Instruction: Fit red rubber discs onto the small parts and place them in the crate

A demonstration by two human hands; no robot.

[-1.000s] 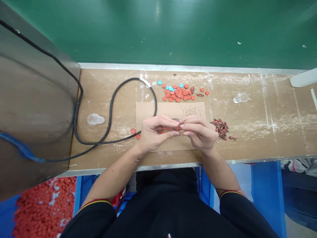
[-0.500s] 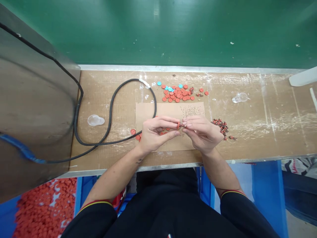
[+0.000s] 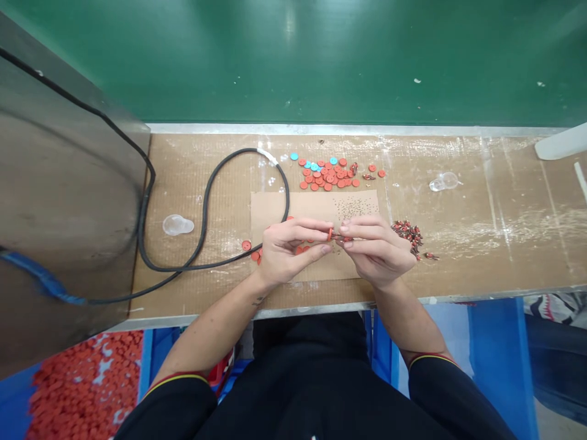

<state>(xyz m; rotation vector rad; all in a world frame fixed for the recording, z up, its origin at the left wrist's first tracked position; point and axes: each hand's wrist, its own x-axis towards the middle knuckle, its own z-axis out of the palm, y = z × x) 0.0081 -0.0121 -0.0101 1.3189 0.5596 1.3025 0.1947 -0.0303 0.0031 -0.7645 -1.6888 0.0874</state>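
Between its thumb and fingers my left hand pinches a red disc that looks like a button, held on edge. Facing it, my right hand grips a small red-and-dark piece with thin metallic ends; its tip meets the disc or lies very close to it. Both hands are over a cardboard sheet scattered with tiny metal bits. A pile of similar red-and-dark pieces sits right of my right hand. Several red discs lie beside and partly under my left hand.
Beyond the sheet spreads a group of red discs with a few blue ones. A black cable loops on the left. Clear plastic scoops lie at both sides. Below left, a blue bin holds many red discs.
My right hand's fingers have shifted on the small piece, so more of its red part shows below the fingertips. The left hand keeps the disc in nearly the same place.
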